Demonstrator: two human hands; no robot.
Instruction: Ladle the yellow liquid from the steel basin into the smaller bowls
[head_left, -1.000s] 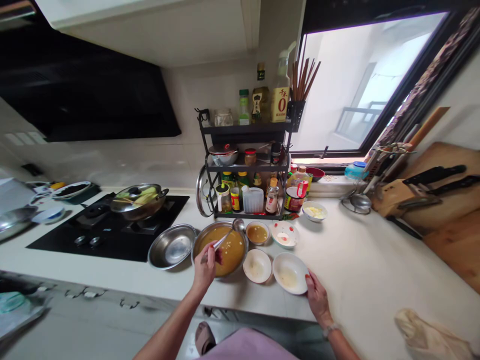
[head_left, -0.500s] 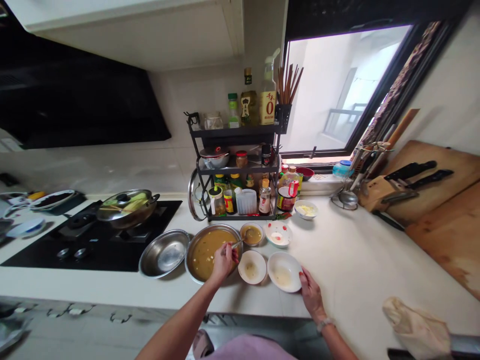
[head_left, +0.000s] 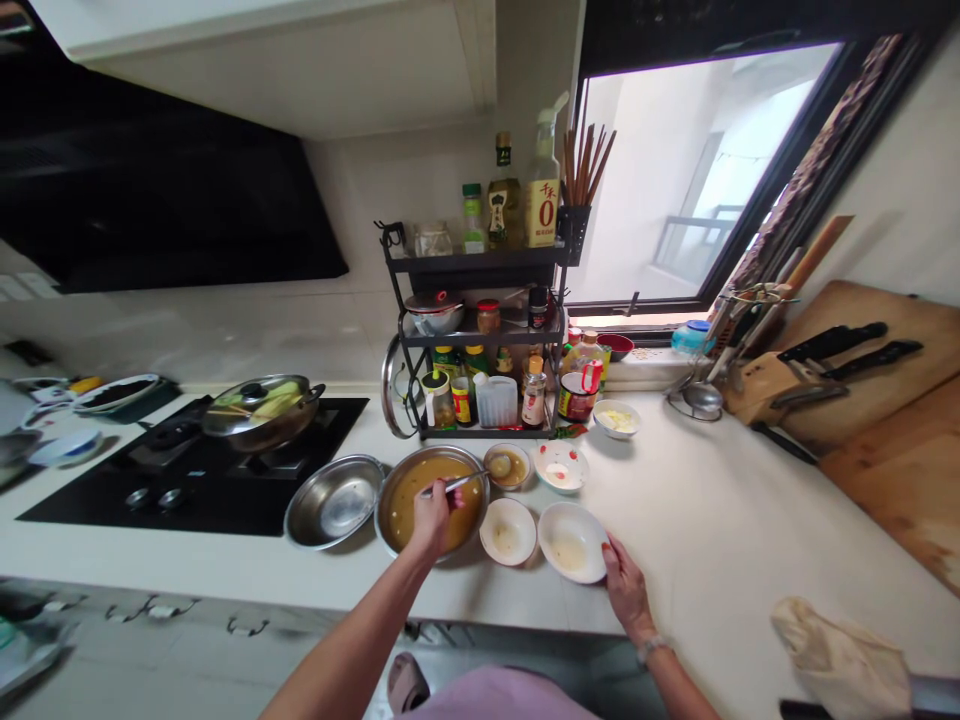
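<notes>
My left hand (head_left: 433, 516) is closed around the handle of a metal spoon (head_left: 466, 481), above a steel basin (head_left: 384, 528) of brownish soup. The spoon's head lies over the small bowl (head_left: 528, 470) that holds similar liquid. My right hand (head_left: 627, 590) grips the right rim of a white bowl (head_left: 597, 572), which stands on the counter with a little pale liquid at its bottom. Between that bowl and the basin is a smaller white bowl (head_left: 489, 548) with some residue. Behind them sits a bowl with red spots (head_left: 576, 484).
Left of the basin is a metal bowl (head_left: 301, 512). A lidded pan (head_left: 281, 428) stands on the black hob (head_left: 225, 505). A rack (head_left: 480, 258) of bottles and jars is at the wall. On the right are a knife block (head_left: 772, 385) and a beige cloth (head_left: 832, 640).
My left hand has shifted slightly left and up, and the spoon's head is now over the small soup bowl. The right hand keeps its hold on the white bowl. The view has shifted slightly.
</notes>
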